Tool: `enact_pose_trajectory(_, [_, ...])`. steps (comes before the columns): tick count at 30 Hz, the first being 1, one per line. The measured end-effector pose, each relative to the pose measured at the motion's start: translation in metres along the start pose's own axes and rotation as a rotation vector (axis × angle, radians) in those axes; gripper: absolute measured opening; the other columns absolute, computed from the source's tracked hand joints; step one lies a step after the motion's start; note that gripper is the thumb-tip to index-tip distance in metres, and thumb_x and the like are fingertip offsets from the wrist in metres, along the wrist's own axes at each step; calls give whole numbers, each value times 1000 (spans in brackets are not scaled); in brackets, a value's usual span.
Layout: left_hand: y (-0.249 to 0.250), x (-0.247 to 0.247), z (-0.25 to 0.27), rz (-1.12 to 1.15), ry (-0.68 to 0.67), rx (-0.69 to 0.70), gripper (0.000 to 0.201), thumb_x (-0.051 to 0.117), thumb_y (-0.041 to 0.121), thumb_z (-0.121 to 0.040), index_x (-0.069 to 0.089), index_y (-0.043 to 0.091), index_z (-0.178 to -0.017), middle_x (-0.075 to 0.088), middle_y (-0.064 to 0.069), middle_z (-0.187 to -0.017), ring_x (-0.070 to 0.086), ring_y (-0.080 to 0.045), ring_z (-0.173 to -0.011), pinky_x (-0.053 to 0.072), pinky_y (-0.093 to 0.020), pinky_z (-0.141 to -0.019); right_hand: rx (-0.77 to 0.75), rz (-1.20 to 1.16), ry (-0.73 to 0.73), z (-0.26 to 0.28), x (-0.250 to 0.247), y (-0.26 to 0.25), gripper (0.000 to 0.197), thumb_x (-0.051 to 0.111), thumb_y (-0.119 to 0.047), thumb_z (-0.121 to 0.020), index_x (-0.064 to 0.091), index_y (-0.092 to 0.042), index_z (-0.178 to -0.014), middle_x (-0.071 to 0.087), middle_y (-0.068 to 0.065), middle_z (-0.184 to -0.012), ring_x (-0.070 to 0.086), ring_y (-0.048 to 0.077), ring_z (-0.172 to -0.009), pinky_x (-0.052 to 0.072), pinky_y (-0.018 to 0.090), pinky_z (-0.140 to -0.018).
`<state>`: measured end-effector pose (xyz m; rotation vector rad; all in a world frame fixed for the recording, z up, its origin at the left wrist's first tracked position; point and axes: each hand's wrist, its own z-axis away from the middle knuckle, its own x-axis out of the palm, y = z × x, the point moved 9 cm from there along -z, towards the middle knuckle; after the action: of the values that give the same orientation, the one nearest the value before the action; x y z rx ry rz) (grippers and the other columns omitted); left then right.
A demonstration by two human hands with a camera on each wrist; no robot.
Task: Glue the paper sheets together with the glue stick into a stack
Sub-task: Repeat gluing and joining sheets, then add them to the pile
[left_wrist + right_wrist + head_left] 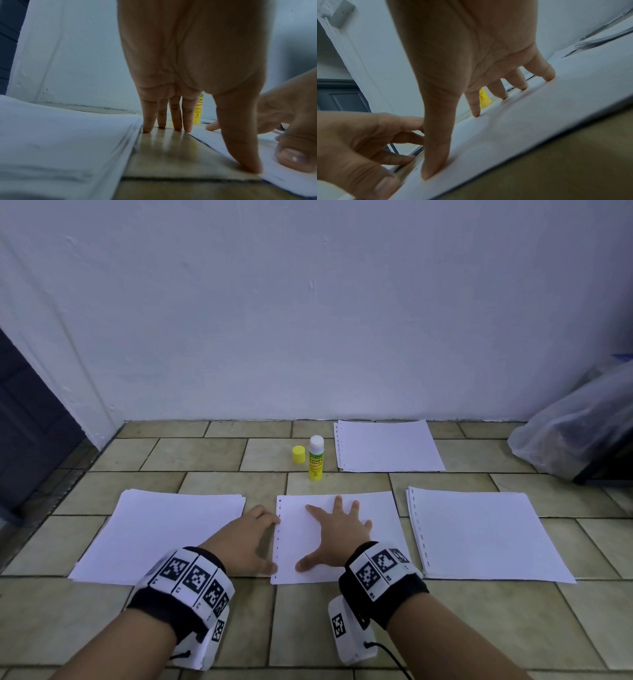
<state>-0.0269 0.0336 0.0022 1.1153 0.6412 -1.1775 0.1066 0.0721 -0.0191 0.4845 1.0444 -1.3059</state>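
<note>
The right hand lies spread, fingers straight and wide apart, its fingertips and thumb pressing flat on the centre paper sheet; its grip closes on nothing. The left hand stands with straight fingers tipped onto the tiled floor just beside that sheet's punched left edge, its thumb touching the edge, nothing clasped. A paper stack lies to the left, another to the right, a third farther back by the pale wall. The glue stick stands upright and uncapped beyond the centre sheet, its yellow cap just beside it. Its green label reads "Glue Stick". A clear plastic bag sits far right.
</note>
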Motion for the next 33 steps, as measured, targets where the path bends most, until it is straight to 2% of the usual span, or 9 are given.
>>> enact_pose_trajectory(5, [4, 0, -4, -98, 1, -21, 74, 74, 40, -77, 38, 20, -138, 33, 8, -132, 42, -9, -115, 43, -23, -93, 3, 37, -10, 3, 4, 1, 111, 71, -64, -69, 0, -39, -151, -17, 13, -158, -17, 43, -143, 5, 64, -111])
enact_pose_trajectory(7, [8, 0, -7, -191, 6, -22, 70, 74, 40, -76, 40, 17, -133, 30, 4, -136, 38, -13, -120, 45, -27, -95, 0, 44, -8, 4, 5, 1, 110, 69, -65, -70, -2, -39, -151, -19, 13, -158, -18, 43, -142, 3, 64, -112])
enact_pose_trajectory(11, [10, 2, -16, -272, -12, -25, 89, 78, 36, -73, 27, 12, -143, 15, 0, -153, 29, -18, -137, 41, -33, -105, 0, 52, -7, 4, 6, 1, 109, 67, -66, -71, -3, -39, -151, -20, 13, -157, -19, 43, -142, 3, 63, -112])
enact_pose_trajectory(15, [7, 0, -22, -218, -41, -83, 97, 83, 33, -69, 21, 16, -142, 32, 2, -144, 49, -19, -122, 47, -31, -95, -1, 65, -4, 4, 6, 0, 110, 67, -65, -72, -4, -38, -151, -19, 14, -157, -19, 44, -142, 3, 63, -111])
enact_pose_trajectory(18, [8, 0, -23, -263, -48, -76, 105, 82, 36, -69, 16, 16, -149, 25, 4, -149, 46, -18, -127, 45, -32, -100, 17, 21, 30, 4, 6, 1, 116, 70, -63, -71, -6, -27, -152, -17, 13, -158, -18, 43, -142, 2, 63, -111])
enact_pose_trajectory(21, [9, 0, -23, -312, -46, -72, 106, 80, 38, -71, 14, 15, -152, 18, 5, -154, 42, -17, -132, 42, -32, -104, 28, -2, 50, 5, 4, 2, 115, 72, -62, -69, 2, -21, -151, -13, 11, -159, -16, 41, -143, 4, 63, -112])
enact_pose_trajectory(26, [11, 0, -24, -335, -65, -86, 102, 80, 41, -69, 21, 15, -149, 24, 4, -149, 44, -16, -128, 45, -33, -101, 55, -92, 86, 6, -3, 3, 93, 53, -70, -79, 17, -22, -149, -3, 8, -160, -10, 37, -145, 7, 61, -113])
enact_pose_trajectory(29, [11, 0, -24, -354, -66, -94, 101, 80, 39, -70, 22, 15, -149, 25, 5, -147, 46, -17, -127, 46, -33, -100, 74, 61, 166, 7, -11, -4, 69, 48, -55, -92, 24, -19, -146, 1, 13, -159, -10, 40, -144, 10, 63, -111])
enact_pose_trajectory(33, [11, 1, -22, -366, -49, -102, 105, 78, 39, -73, 14, 16, -152, 20, 5, -152, 41, -18, -132, 43, -33, -103, 36, 267, 226, 7, -20, -24, 52, 47, -35, -97, 34, -10, -140, -3, 18, -157, -13, 42, -143, 6, 66, -109])
